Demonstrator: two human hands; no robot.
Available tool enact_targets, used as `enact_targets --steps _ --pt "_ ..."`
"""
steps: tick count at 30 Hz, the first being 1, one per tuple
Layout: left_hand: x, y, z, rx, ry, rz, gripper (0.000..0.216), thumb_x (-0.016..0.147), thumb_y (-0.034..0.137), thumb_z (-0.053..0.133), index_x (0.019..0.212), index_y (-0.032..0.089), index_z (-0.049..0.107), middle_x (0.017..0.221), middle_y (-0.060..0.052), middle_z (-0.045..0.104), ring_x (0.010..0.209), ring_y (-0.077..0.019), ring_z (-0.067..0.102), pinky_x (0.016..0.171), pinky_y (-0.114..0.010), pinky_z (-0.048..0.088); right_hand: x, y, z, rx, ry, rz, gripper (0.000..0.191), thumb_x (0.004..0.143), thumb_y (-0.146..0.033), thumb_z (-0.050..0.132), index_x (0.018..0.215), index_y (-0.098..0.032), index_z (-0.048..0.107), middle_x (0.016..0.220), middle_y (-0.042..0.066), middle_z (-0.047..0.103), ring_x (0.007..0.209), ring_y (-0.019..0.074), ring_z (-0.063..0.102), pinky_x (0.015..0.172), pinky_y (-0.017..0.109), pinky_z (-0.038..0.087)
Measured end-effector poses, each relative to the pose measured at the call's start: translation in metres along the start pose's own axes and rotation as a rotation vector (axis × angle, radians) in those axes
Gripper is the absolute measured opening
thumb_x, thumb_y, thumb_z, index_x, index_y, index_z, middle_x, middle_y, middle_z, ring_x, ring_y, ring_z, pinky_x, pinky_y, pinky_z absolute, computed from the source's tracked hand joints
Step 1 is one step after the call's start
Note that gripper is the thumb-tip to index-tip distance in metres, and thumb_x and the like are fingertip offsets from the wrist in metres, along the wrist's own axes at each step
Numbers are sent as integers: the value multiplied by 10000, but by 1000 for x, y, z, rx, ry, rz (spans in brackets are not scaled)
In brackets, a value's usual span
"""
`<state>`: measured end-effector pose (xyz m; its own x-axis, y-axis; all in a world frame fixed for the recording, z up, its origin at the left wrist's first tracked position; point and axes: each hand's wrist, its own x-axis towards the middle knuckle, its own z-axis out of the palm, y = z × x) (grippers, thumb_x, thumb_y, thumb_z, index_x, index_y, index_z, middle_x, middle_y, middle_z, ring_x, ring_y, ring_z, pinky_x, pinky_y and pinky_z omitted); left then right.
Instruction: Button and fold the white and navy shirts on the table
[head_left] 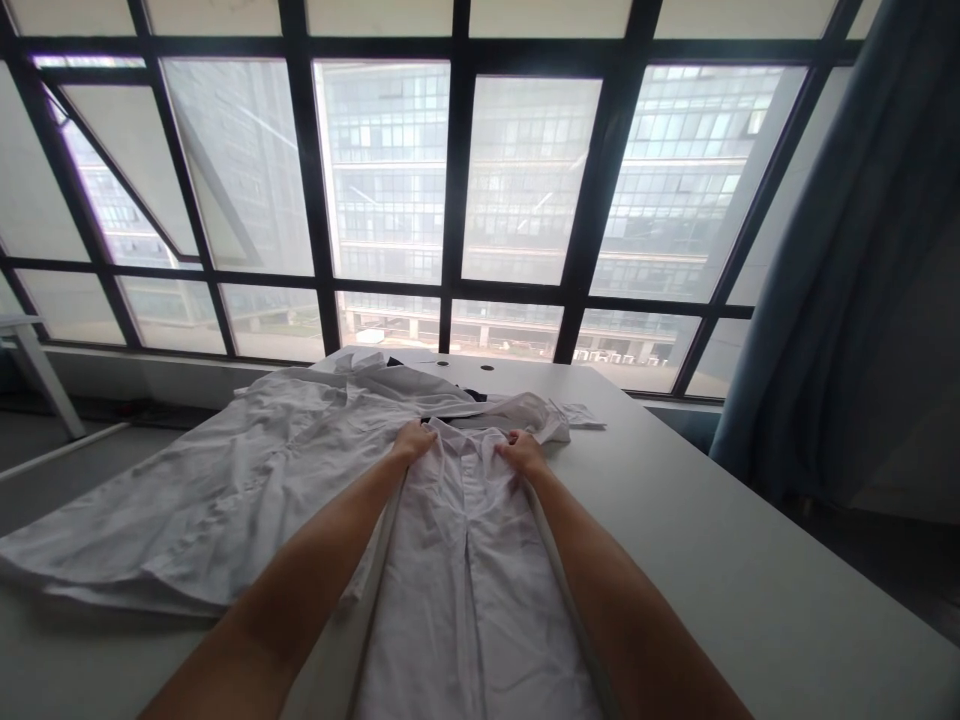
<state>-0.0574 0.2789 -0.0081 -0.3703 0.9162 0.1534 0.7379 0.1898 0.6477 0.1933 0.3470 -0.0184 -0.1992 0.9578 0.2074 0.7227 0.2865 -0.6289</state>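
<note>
Two fistfuls of thin white shirt (465, 590) are gathered near its collar, with the hands well apart. Left of the shirt, a wide, creased white panel (187, 500), perhaps a sleeve or a second garment, I cannot tell which, spreads to the left edge of the tabletop (712, 560). At the shirt's upper left, the left hand (414, 441) pinches the cloth; at its upper right, the right hand (522, 453) does the same. A dark strip (472, 396) shows just beyond the shirt's collar. Right of the shirt lies bare tabletop, with a blue-grey curtain (847, 300) farther off. Uneven pulling could skew the shirt's front and deepen its creases, while a hard tug could drag the panel, and its overhanging edge could then slip off the tabletop.
</note>
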Motion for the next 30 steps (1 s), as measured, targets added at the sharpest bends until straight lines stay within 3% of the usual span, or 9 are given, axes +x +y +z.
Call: enact_targets --steps 4,9,12,14,16,19,22,25,30 --pt "11 4 -17 -174 5 -26 181 705 284 740 796 128 725 784 -74 732 791 -229 693 711 -297 543 4 -7 -1 175 80 -27 385 723 -177 643 1100 -105 676 946 115 733 824 221 690 744 305 543" --pt "29 33 -51 -499 71 92 269 700 302 772 891 115 749 868 -72 747 787 -184 679 731 -281 549 8 -36 -33 256 245 -157 389 837 -255 537 1184 -98 619 1076 129 700 807 178 624 748 284 528" --pt "46 59 -73 -547 222 158 298 734 288 755 954 87 743 961 -122 750 870 -220 690 802 -324 549 26 -57 -61 222 317 -170 458 932 -297 405 1319 -82 527 1221 154 649 913 188 621 840 315 508" --pt "50 71 -80 -421 345 133 365 793 268 703 1098 70 705 1131 -176 719 1034 -265 674 907 -356 521 35 -67 -75 166 299 -157 531 972 -306 353 1442 -65 411 1343 188 582 1060 217 614 926 346 480" --pt "44 74 -78 -227 346 119 480 838 269 655 1267 59 613 1365 -232 590 1261 -321 565 1028 -398 454 31 -70 -80 88 229 -156 614 974 -312 412 1505 -17 318 1467 240 466 1252 264 533 1031 377 421" --pt "10 61 -57 -21 141 201 575 854 294 633 1364 50 528 1508 -258 432 1417 -349 400 1134 -428 352 -5 -62 -69 -17 76 -206 627 923 -307 564 1441 24 435 1518 258 407 1400 306 395 1139 388 314" --pt "-44 35 -25 113 -83 382 573 861 313 614 1383 93 528 1498 -212 467 1426 -311 399 1170 -406 315 -63 -48 -47 -117 -88 -295 528 882 -317 647 1339 -61 589 1469 202 505 1380 294 443 1156 365 300" --pt "-103 15 -1 321 -275 569 582 943 396 496 1437 90 471 1551 -221 378 1478 -311 299 1196 -453 260 -119 -40 -31 -325 -272 -395 548 963 -400 523 1426 -107 521 1532 185 433 1421 296 395 1179 433 266" --pt "-196 11 3 402 -370 603 630 1016 487 331 1520 111 364 1605 -197 278 1508 -296 217 1210 -489 194 -185 -41 -32 -397 -399 -407 617 1021 -447 356 1531 -101 363 1608 167 290 1503 277 228 1210 508 154"
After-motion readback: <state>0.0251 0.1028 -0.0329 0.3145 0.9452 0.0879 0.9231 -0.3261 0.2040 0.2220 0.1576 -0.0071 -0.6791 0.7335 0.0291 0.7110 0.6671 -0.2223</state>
